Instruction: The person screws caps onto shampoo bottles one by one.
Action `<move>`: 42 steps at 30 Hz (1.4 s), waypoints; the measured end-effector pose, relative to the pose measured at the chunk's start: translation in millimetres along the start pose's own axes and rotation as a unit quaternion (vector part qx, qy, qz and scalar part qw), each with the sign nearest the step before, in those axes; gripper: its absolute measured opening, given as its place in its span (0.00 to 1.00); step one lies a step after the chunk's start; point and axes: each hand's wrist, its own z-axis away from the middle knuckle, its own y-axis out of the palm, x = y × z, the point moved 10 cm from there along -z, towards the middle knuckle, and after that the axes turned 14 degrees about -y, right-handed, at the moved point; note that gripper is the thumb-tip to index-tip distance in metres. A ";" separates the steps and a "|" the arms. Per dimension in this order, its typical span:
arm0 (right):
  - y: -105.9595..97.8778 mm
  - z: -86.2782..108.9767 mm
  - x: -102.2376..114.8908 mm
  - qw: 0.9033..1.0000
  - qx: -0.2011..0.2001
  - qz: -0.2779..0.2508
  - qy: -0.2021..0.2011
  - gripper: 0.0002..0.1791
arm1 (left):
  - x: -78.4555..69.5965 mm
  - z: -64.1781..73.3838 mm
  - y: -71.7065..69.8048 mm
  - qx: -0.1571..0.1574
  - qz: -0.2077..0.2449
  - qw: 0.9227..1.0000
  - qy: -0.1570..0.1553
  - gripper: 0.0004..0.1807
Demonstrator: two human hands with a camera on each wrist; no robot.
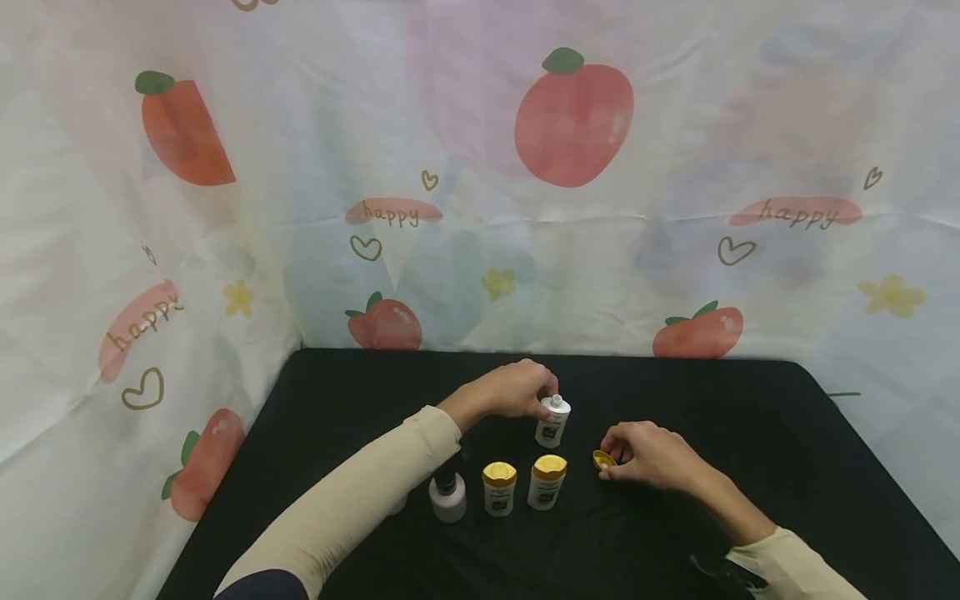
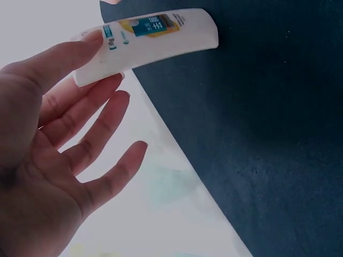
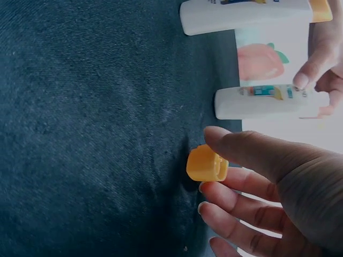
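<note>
My left hand (image 1: 517,390) grips a small white bottle (image 1: 551,429) near its top, thumb and fingers on opposite sides. The bottle stands upright, with its narrow white nozzle bare. The left wrist view shows the thumb of the left hand (image 2: 59,123) on the labelled face of the bottle (image 2: 155,40). To the right and nearer, my right hand (image 1: 656,454) pinches a yellow cap (image 1: 603,460) between thumb and fingers. From the right wrist, the cap (image 3: 202,165) appears low over the black cloth; whether it touches is unclear.
Two white bottles with yellow caps, a left one (image 1: 498,492) and a right one (image 1: 546,487), stand in front of the hands. Beside them is a pale bottle (image 1: 447,500) with a black top. Black cloth covers the table (image 1: 675,542); a printed curtain (image 1: 465,108) hangs behind.
</note>
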 end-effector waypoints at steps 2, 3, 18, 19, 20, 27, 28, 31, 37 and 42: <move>0.4 -1.3 0.9 1.000 -0.002 0.004 -0.006 0.16 | 1.4 1.6 -2.8 -0.005 0.001 1.000 -0.005 0.08; 0.5 -2.0 1.4 1.000 -0.003 0.005 -0.009 0.15 | 2.1 2.7 -4.8 -0.009 0.003 1.000 -0.007 0.08; -10.3 -6.5 11.1 1.000 -0.017 -0.003 -0.019 0.09 | 21.7 42.2 -52.9 -0.084 0.158 0.984 0.009 0.08; -11.8 -6.9 12.2 0.999 -0.021 -0.005 -0.023 0.09 | 24.0 46.5 -56.4 -0.093 0.167 0.982 0.007 0.08; -13.3 -7.3 13.2 0.999 -0.026 -0.007 -0.027 0.09 | 26.9 50.9 -59.4 -0.102 0.177 0.979 0.002 0.09; -23.5 -9.8 20.8 0.997 -0.060 -0.014 -0.056 0.11 | 41.7 82.6 -72.9 -0.162 0.243 0.956 -0.009 0.07; -24.3 -9.9 21.6 0.996 -0.062 -0.016 -0.059 0.11 | 43.1 86.5 -73.4 -0.170 0.250 0.953 -0.010 0.08; -26.7 -10.4 24.6 0.995 -0.069 -0.029 -0.072 0.12 | 46.5 98.9 -74.6 -0.192 0.275 0.942 -0.010 0.10; -32.9 -11.7 31.7 0.990 -0.086 -0.044 -0.100 0.11 | 48.1 120.8 -77.4 -0.230 0.320 0.919 -0.002 0.13; -38.9 -13.3 38.1 0.988 -0.094 -0.050 -0.110 0.11 | 50.6 130.9 -76.1 -0.247 0.358 0.900 0.001 0.14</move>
